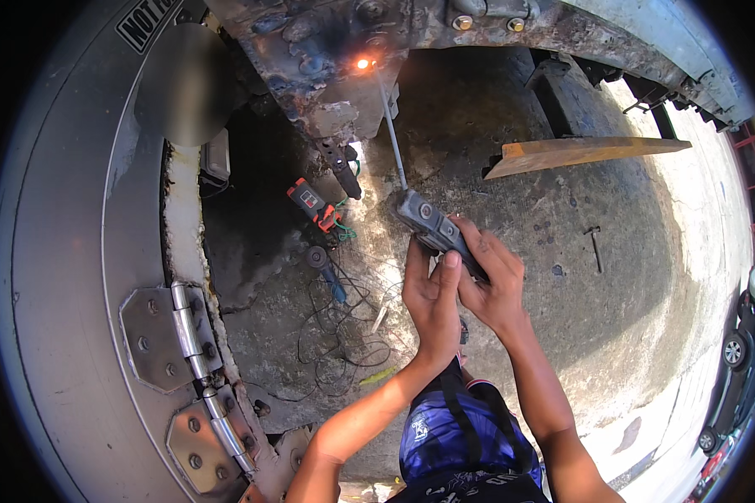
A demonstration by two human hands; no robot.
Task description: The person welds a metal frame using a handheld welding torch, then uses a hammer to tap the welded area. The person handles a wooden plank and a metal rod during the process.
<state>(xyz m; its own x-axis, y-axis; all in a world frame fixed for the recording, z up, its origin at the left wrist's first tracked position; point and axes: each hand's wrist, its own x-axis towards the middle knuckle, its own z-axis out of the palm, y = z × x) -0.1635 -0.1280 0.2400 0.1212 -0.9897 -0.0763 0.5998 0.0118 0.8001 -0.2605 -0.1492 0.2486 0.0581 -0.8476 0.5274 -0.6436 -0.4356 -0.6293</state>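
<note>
Both my hands grip a dark, worn welding electrode holder [428, 220]. My left hand [432, 306] supports it from below and the left, thumb pointing up along its side. Around the holder's right side wrap the fingers of my right hand [497, 281]. A thin grey welding rod [390, 130] sticks up out of the holder's jaws. Its far end meets a scorched, weld-marked steel plate [302, 50], where a bright orange glowing spot [362, 64] shows. A dark clamp [341, 170] hangs from the lower end of that metal.
A grey panel [67, 251] with heavy hinges [189, 327] stands close on the left. On the concrete lie an orange-and-grey machine [310, 201], an angle grinder [325, 270], tangled cables [344, 327] and a hammer [595, 249]. A rusty beam [596, 151] juts across the right; cars [734, 352] stand beyond.
</note>
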